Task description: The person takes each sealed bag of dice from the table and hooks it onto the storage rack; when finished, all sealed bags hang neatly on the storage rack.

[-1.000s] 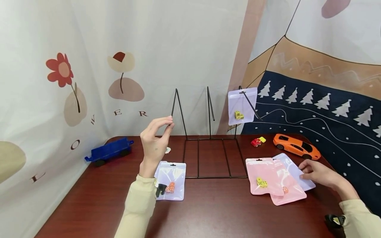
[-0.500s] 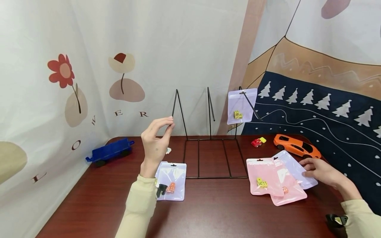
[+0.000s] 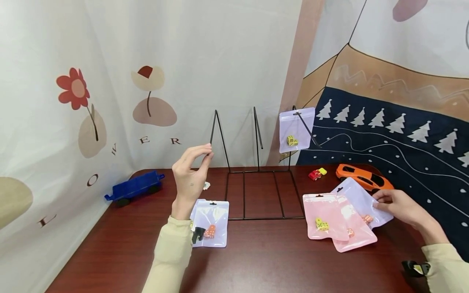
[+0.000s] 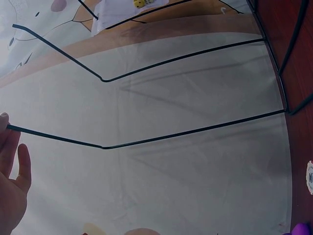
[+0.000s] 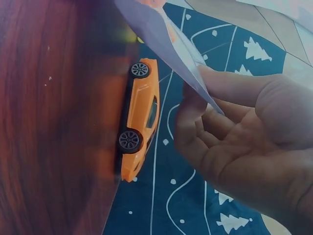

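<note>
My left hand (image 3: pixel 190 179) pinches the free end of the leftmost prong (image 4: pixel 54 138) of a black wire rack (image 3: pixel 259 219). At the right, my right hand (image 3: pixel 406 209) pinches the edge of a lilac zip bag (image 3: pixel 352 190) between thumb and fingers; in the right wrist view the bag is tilted up off the table. Orange dice (image 3: pixel 367 219) show inside it. Two pink zip bags (image 3: pixel 319 206) overlap its left side, one with yellow dice, one with orange. Another lilac bag (image 3: pixel 297 127) with yellow dice hangs on the rack's right prong.
Lilac bags (image 3: pixel 220 211) with dice lie beside my left forearm, partly hidden by it. A blue toy trailer (image 3: pixel 135 186) stands back left. An orange toy car (image 3: pixel 362 177) and a small red-yellow toy car (image 3: pixel 317 174) stand back right. A printed curtain (image 3: pixel 234 61) hangs behind the table.
My right hand has raised the lilac bag slightly and moved it up and right from behind the pink bags, so its orange dice now show. My left hand stays at the prong.
</note>
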Available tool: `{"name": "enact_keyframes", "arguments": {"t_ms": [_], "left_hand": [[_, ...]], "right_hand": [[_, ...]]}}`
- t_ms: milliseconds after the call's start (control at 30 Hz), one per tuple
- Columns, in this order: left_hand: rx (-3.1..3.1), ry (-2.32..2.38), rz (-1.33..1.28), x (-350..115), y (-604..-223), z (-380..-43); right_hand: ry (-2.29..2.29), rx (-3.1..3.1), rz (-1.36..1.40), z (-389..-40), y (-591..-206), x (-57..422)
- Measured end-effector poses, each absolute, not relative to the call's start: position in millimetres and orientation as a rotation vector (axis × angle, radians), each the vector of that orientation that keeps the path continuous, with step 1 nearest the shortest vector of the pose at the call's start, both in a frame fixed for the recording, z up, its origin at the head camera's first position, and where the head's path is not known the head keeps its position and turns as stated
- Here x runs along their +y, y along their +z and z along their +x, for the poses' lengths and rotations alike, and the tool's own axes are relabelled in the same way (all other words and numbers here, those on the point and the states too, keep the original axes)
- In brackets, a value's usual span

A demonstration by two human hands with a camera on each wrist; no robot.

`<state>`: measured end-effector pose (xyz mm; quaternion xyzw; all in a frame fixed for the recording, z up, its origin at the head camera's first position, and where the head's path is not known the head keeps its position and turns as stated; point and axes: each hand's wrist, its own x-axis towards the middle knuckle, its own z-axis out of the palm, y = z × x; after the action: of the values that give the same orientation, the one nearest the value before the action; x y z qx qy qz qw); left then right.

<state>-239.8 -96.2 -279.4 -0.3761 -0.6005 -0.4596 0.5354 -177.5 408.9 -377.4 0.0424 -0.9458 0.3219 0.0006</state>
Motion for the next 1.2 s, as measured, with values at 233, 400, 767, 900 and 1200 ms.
{"name": "enact_keyframes", "arguments": {"t_ms": [233, 400, 767, 900, 1200], "left_hand": [[-1.447, -1.094, -0.875, -100.4, -288.1, -250.4], [-1.454, -1.092, -0.868, -101.8, -291.4, -254.7], [-1.433, -1.089, -0.888, -97.2, -281.8, -242.9], [-1.434, -1.081, -0.891, -95.8, -278.0, -238.4], [-1.453, -1.089, -0.879, -99.7, -285.8, -247.6]], "right_hand": [[0.984, -2.798, 0.144, -184.0, -386.1, 426.5], [0.988, -2.668, 0.081, -191.4, -393.5, 435.2], [0.901, -2.566, 0.046, -171.2, -352.4, 395.6], [0.919, -2.54, 0.032, -168.9, -347.0, 389.0], [0.95, -2.436, 0.073, -167.5, -340.3, 375.1]]}}
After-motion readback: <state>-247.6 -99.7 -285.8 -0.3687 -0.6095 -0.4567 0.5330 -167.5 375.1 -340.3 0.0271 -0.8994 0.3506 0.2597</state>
